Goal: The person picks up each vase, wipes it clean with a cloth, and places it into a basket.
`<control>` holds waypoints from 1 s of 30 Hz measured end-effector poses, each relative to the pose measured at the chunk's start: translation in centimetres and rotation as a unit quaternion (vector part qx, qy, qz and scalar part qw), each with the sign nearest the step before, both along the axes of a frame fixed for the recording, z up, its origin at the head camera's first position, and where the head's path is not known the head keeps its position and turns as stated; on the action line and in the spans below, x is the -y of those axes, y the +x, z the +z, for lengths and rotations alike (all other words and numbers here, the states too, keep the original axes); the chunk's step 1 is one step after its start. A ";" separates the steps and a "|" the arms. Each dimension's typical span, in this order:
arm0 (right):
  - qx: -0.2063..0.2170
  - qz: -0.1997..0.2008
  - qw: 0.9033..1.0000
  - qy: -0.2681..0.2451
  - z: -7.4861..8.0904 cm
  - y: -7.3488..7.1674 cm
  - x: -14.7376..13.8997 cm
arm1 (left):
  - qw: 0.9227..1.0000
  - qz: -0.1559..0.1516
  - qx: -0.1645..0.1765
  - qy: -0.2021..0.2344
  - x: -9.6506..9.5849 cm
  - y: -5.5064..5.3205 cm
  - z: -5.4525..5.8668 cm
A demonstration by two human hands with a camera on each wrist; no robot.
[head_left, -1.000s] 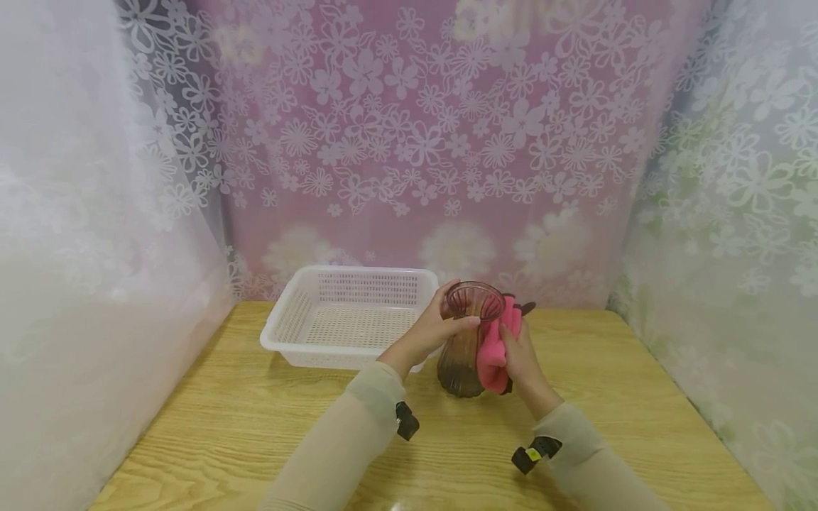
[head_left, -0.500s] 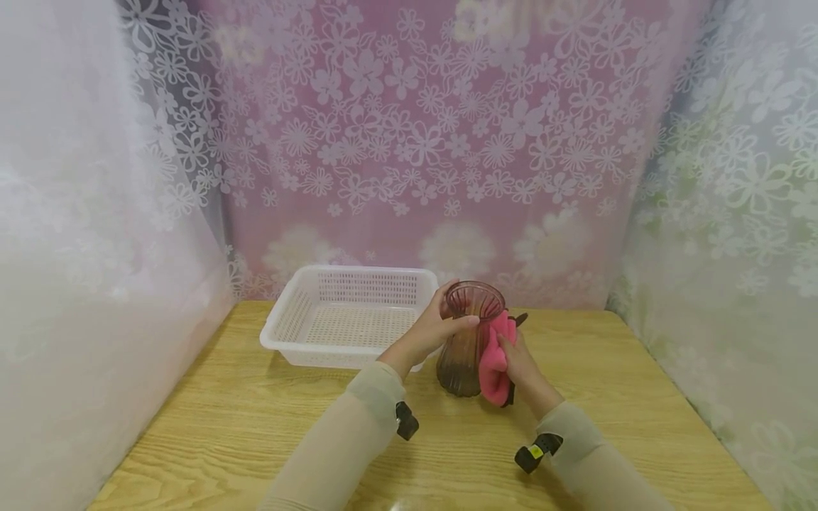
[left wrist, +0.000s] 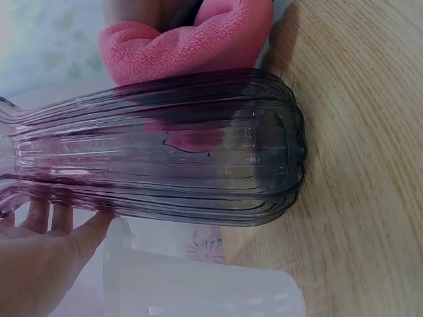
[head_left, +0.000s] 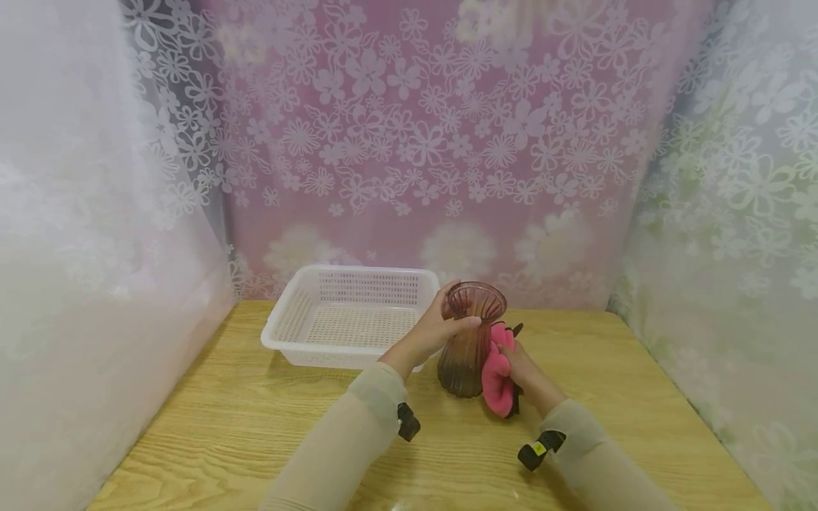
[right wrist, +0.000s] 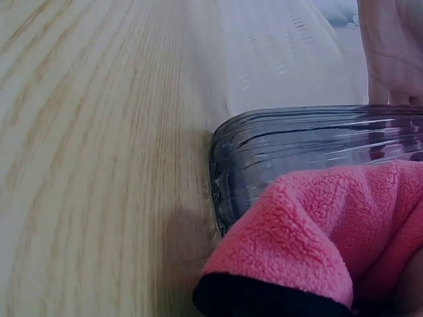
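A ribbed, purple-grey glass vase with a flared mouth stands on the wooden table. My left hand grips its neck, thumb across the near side and fingers round the back. In my right hand is a bunched pink cloth with a dark edge, held against the vase's right side. The left wrist view shows the plush cloth lying along the glass body. Low beside the vase's base, the cloth fills the right wrist view and hides part of my right fingers.
A white plastic basket with slotted walls sits at the back left, close to the vase and behind my left hand. Flower-patterned curtains enclose the wood-grain table at the back and both sides.
My right hand has slid the pink cloth down along the vase's right side, toward its base. The left hand and the vase have stayed in place.
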State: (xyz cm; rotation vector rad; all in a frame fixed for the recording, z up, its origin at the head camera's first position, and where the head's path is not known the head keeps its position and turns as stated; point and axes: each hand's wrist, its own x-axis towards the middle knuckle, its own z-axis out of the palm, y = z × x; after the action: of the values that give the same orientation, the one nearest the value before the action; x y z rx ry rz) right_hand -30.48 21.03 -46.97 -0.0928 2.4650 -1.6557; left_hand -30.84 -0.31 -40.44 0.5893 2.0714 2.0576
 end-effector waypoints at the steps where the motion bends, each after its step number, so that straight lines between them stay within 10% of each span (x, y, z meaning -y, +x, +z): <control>1: 0.003 0.000 1.000 0.000 -0.1 0.0 0.0 | 1.000 0.001 -0.001 0.000 0.0 0.0 0.0; 30: 0.035 0.025 0.999 -0.025 -0.6 -0.7 -1.6 | 1.000 0.010 -0.004 -0.015 0.1 0.3 0.2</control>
State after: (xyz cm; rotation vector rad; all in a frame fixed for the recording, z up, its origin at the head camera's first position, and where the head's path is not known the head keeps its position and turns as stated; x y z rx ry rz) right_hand -31.18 22.58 -47.59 -0.0997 2.3512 -1.6725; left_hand -30.50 -0.40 -40.19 0.5746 2.1169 2.0346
